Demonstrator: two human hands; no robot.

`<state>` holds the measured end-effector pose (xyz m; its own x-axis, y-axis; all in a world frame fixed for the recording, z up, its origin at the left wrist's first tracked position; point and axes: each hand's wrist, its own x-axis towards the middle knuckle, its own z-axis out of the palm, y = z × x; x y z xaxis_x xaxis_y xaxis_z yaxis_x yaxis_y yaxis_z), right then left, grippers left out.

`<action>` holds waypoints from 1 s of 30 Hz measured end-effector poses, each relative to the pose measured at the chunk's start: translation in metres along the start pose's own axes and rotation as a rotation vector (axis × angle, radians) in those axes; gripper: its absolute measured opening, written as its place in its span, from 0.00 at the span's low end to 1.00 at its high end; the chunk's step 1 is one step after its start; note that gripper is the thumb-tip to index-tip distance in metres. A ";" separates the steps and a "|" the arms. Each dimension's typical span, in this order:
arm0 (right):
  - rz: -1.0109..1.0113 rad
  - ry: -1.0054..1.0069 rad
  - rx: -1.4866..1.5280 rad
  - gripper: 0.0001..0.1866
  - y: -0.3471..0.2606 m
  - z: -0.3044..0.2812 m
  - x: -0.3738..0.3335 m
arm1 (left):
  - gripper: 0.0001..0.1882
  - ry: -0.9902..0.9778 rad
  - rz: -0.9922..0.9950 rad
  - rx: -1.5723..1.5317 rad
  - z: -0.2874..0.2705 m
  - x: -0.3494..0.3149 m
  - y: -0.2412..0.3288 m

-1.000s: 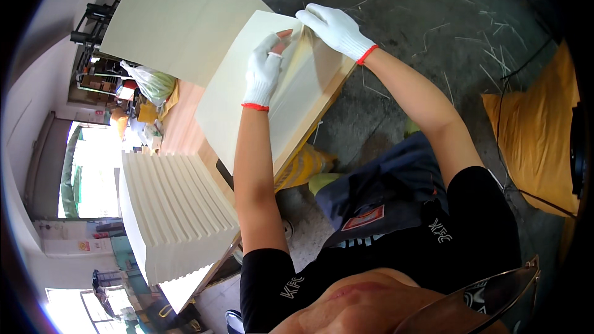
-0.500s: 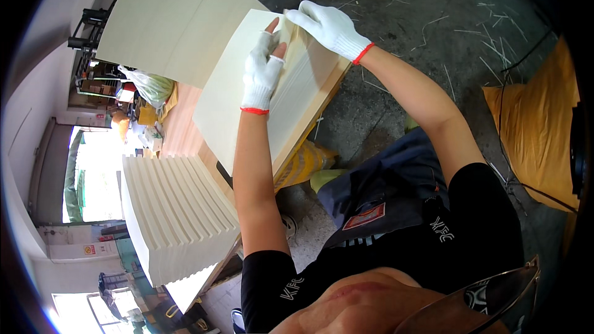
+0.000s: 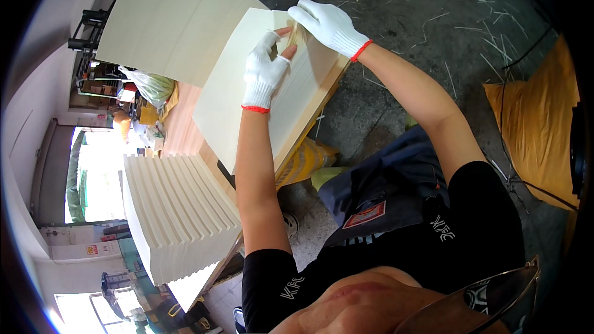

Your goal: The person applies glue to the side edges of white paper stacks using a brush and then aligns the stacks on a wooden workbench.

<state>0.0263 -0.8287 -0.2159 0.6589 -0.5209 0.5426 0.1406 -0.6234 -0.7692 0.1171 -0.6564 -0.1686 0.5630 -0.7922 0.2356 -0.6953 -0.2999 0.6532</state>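
A thick stack of large off-white paper sheets (image 3: 226,102) lies at a slant on the table, its layered edge toward me. My right hand (image 3: 331,28), in a white knit glove with a red cuff, is closed on the sheets' far right corner, where several edges are bent up. My left hand (image 3: 265,77), in a matching glove with bare thumb and forefinger tips, lies over the top sheet beside that corner. Its thumb and forefinger are apart, their tips touching the raised edges. The right fingertips are partly hidden behind the corner.
Close by on the left stands another tall pile of sheets (image 3: 185,210), set in stepped batches. A large pale board or sheet (image 3: 179,21) extends beyond the stack. A yellow sack (image 3: 306,161) sits under the table edge. An orange-brown sack (image 3: 535,130) and cables are at right. Thin strips litter the floor (image 3: 427,49).
My left hand has shifted slightly right, its thumb and forefinger now against the raised sheet edges. My right hand stays at the corner, nearly unmoved.
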 end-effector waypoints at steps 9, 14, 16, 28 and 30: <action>0.020 -0.033 -0.025 0.24 -0.002 0.000 0.002 | 0.16 0.101 0.183 0.114 0.000 0.002 0.002; -0.013 0.002 -0.007 0.23 -0.001 0.002 0.000 | 0.16 0.023 0.039 0.104 0.004 -0.003 0.009; 0.002 -0.010 -0.006 0.23 0.001 0.001 0.000 | 0.16 0.015 0.004 0.153 0.002 -0.003 0.011; -0.056 0.035 -0.021 0.22 0.004 0.003 0.000 | 0.16 0.029 0.013 0.200 0.001 -0.001 0.013; -0.053 0.034 -0.021 0.22 0.004 0.004 -0.001 | 0.17 0.012 -0.046 0.203 0.002 -0.002 0.015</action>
<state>0.0290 -0.8290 -0.2209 0.6253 -0.5066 0.5936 0.1584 -0.6625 -0.7321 0.1048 -0.6607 -0.1605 0.6007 -0.7692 0.2179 -0.7436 -0.4376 0.5055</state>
